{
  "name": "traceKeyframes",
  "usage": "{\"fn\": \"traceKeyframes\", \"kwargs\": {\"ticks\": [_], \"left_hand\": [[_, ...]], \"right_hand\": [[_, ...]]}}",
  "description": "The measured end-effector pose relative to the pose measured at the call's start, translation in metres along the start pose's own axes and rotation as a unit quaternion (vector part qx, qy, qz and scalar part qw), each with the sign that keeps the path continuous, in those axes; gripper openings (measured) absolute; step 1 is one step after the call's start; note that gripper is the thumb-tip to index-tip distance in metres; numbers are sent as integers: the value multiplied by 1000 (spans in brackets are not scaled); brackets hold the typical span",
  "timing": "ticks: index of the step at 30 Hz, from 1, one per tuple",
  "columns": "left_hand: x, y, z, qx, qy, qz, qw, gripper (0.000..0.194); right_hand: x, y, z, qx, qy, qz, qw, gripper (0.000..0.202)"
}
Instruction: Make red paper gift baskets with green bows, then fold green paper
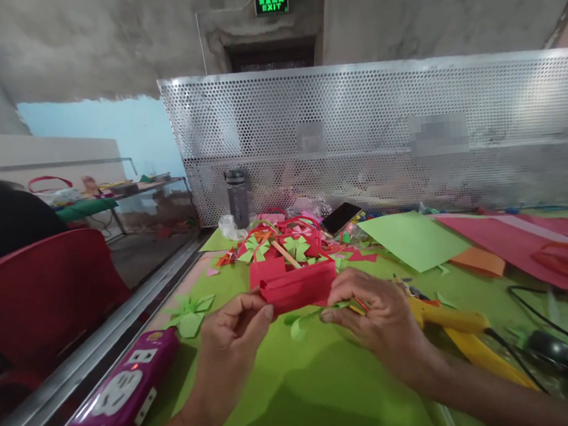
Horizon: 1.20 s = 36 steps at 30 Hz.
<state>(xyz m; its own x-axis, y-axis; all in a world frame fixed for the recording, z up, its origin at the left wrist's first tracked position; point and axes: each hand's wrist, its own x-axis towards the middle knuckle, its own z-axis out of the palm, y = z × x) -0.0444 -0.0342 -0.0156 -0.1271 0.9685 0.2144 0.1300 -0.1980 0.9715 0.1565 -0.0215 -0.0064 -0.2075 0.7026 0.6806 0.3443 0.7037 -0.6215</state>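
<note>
Between my hands is a folded red sheet (299,288), paper or felt, held up off the green work surface (302,399). My left hand (235,335) pinches its left end between thumb and fingers. At the right end, my right hand (382,317) has its fingers closed on the edge. A curled green strip (299,325) shows just below the red sheet, near my right thumb; whether I hold it I cannot tell. Directly behind lies a pile of red pieces and light green flower-like cut-outs (297,246).
A purple power strip (127,389) lies left, near a green cut-out (189,316). Right are a yellow glue gun (449,317), dark cables and coloured sheets (417,240). A phone (342,217) and bottle (237,201) stand before a perforated metal panel (379,110). A person sits far left.
</note>
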Motion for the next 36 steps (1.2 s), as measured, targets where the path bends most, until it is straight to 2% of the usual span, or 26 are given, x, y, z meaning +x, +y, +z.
{"fn": "traceKeyframes", "kwargs": {"ticks": [3, 7, 11, 17, 25, 36], "left_hand": [[-1, 3, 1, -7, -1, -6, 1000, 21], [-2, 0, 0, -1, -23, -1, 1000, 22], [-5, -2, 0, 14, -43, -5, 999, 22], [-6, -2, 1, -2, -60, -2, 998, 22], [-7, -4, 1, 18, -48, 34, 998, 21], [-10, -1, 3, 53, -43, 92, 993, 19]], "right_hand": [[-4, -1, 0, -30, 7, -47, 998, 14], [-8, -1, 2, -58, -7, -7, 998, 18], [-8, 1, 2, -73, 5, 20, 997, 17], [-3, -2, 1, -36, 49, -36, 998, 20], [-5, -2, 1, -89, 62, -14, 994, 22], [-8, 2, 2, -141, 61, -71, 986, 23]]}}
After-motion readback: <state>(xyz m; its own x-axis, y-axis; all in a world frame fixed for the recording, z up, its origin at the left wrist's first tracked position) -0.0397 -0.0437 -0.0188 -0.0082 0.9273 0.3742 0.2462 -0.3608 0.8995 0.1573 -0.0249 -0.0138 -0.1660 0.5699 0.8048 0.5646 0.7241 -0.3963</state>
